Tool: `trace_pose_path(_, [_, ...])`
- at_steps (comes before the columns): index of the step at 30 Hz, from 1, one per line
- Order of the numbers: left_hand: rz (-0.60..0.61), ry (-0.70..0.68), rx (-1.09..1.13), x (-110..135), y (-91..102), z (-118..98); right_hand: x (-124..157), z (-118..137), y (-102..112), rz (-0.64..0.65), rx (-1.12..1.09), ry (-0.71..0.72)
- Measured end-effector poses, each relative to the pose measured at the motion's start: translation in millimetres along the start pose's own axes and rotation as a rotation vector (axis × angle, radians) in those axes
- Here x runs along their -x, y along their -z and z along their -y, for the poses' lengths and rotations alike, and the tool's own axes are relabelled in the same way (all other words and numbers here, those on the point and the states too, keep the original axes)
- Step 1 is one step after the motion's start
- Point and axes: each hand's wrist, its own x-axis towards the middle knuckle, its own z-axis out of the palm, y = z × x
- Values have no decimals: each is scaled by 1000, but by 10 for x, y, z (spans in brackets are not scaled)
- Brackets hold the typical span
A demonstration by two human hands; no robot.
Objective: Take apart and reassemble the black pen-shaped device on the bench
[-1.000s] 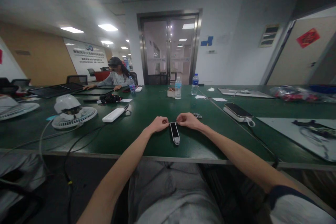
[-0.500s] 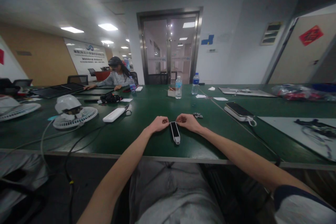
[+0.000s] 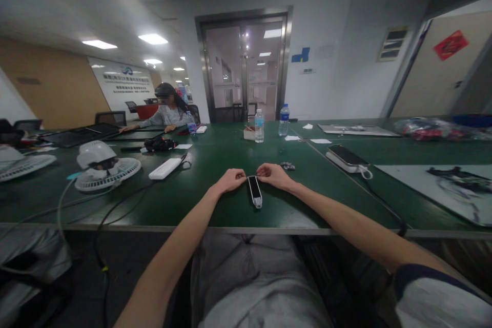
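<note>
A slim scanning pen (image 3: 254,191) with a white rim and a long black face lies on the green table in front of me, its pale tip pointing toward me. My left hand (image 3: 232,180) is closed in a pinch at the left side of the pen's far end. On the opposite side, my right hand (image 3: 273,176) also pinches at that end, with its fingers curled together. The fingertips are small in view, and any thin piece between them cannot be made out.
A small silvery cluster (image 3: 287,166) lies beyond my right hand. White power bank (image 3: 165,168) and fan (image 3: 108,171) are to the left, with cables. A phone on a white block (image 3: 348,160) sits right. Bottles (image 3: 259,127) stand farther back. Another person (image 3: 169,110) sits back left.
The camera view has shifted slightly. Both hands stay pinched at the pen's far end, with no clear movement against the table.
</note>
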Motion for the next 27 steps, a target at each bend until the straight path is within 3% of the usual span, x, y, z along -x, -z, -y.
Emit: trace_pose_path(27, [24, 29, 32, -1, 18, -33, -4, -24, 46, 41, -69, -12])
